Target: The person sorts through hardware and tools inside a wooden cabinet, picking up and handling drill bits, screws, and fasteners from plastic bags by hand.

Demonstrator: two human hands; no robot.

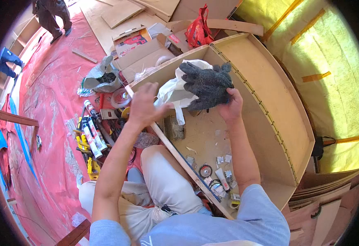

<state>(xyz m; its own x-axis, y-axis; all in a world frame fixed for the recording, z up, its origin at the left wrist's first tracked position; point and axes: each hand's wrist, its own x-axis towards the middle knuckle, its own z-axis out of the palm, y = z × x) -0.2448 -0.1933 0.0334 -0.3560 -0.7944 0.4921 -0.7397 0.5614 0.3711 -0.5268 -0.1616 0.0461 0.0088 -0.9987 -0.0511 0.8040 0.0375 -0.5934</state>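
Observation:
My right hand (232, 107) grips dark grey knitted work gloves (208, 86) by one edge, with the thumb on top. The gloves are up over a wooden box (253, 110) with low plywood sides. Next to them a white plastic bag (172, 93) hangs partly behind the gloves; what supports it is hidden. Slightly blurred, my left hand (144, 104) is raised to the left of the bag, thumb apart from the fingers and nothing in it. Inside the box lie a roll of tape (205, 170), a white tube (222, 179) and several small packets.
Sealant tubes (92, 137), yellow tools (83, 143) and an open sack (102, 78) lie on the red floor sheet (48, 123) at left. Beyond the box are cardboard boxes (140, 61) and a red bag (199, 30). Two people's legs (53, 16) show at upper left.

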